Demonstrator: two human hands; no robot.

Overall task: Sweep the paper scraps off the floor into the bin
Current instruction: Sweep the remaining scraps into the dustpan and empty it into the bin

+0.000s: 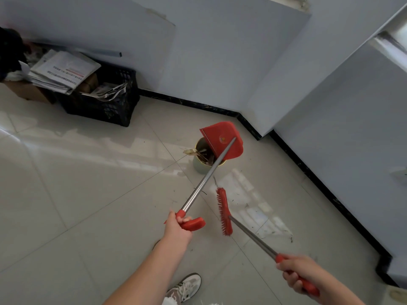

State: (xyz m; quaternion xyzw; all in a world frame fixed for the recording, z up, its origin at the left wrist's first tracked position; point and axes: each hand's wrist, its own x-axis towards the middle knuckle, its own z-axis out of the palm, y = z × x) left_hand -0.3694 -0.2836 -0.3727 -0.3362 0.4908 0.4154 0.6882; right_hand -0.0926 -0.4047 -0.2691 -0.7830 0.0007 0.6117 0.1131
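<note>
My left hand [178, 225] grips the red handle of a long metal-shafted red dustpan [222, 139]. The pan is tipped over the small pale green bin [201, 166] near the wall corner. Paper scraps [199, 153] lie inside the bin, and one hangs over its left rim. My right hand [299, 274] holds the red grip of a broom whose red brush head [224, 211] hangs just above the floor, right of the dustpan shaft. Fine dark bits of debris [275, 231] dot the tiles to the right of the brush.
A black plastic crate [114, 106] stuffed with newspapers stands at the back left beside a cardboard box [26, 91]. Pale walls with black skirting [319, 183] step around the corner behind the bin. My shoe [187, 287] is at the bottom edge.
</note>
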